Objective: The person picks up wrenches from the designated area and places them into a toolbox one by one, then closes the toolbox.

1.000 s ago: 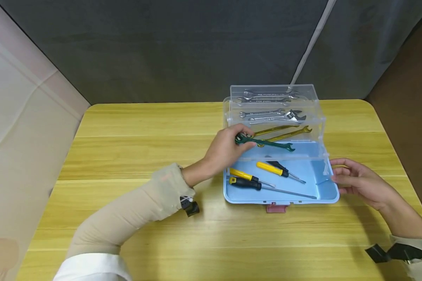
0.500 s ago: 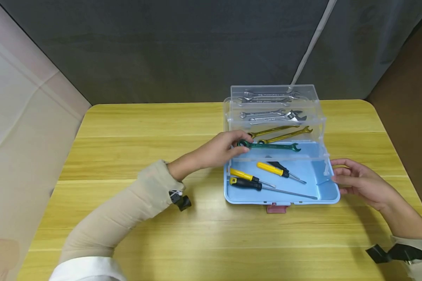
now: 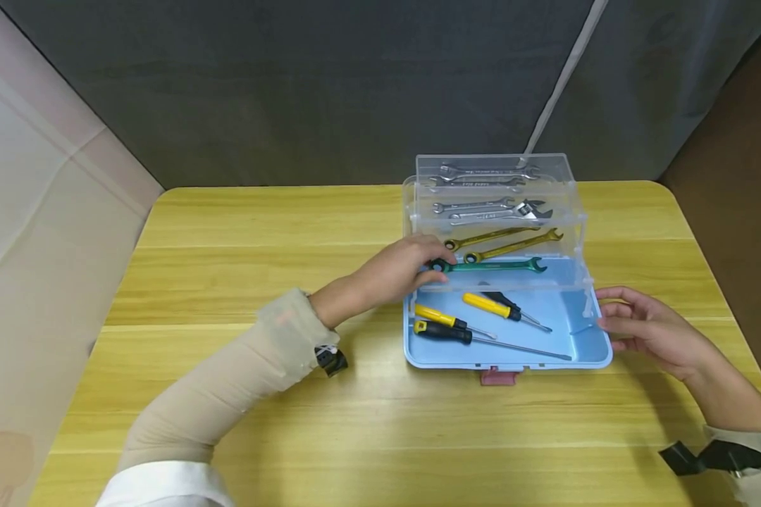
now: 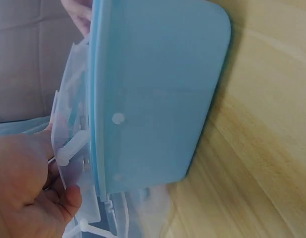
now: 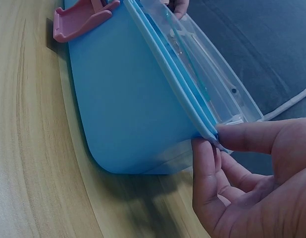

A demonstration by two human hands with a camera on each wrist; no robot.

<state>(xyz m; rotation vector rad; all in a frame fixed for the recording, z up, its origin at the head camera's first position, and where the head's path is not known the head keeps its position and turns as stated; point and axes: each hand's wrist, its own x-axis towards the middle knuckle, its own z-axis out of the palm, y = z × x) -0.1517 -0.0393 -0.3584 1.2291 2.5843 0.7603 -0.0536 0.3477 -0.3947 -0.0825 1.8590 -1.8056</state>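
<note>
In the head view my left hand [image 3: 396, 269] reaches over the left end of a clear tray [image 3: 501, 285] and pinches the ring end of a green combination wrench [image 3: 501, 265]. The wrench lies level along this lowest tray, in front of two gold wrenches [image 3: 514, 246]. The left wrist view shows thumb and fingers at the tray's end, with the wrench mostly hidden. My right hand [image 3: 656, 327] holds the right rim of the light blue toolbox [image 3: 592, 338]; in the right wrist view, thumb and forefinger pinch that rim [image 5: 205, 131].
Higher clear trays hold several silver wrenches [image 3: 475, 205] and an adjustable wrench [image 3: 533, 210]. Yellow and black screwdrivers [image 3: 444, 331] lie in the box bottom. A pink latch [image 3: 498, 377] sticks out in front. A dark curtain [image 3: 292, 91] hangs behind the wooden table [image 3: 260, 246].
My left hand has brought the green wrench down and slightly right, from a tilt to level in the lowest tray. The right hand and toolbox have stayed put.
</note>
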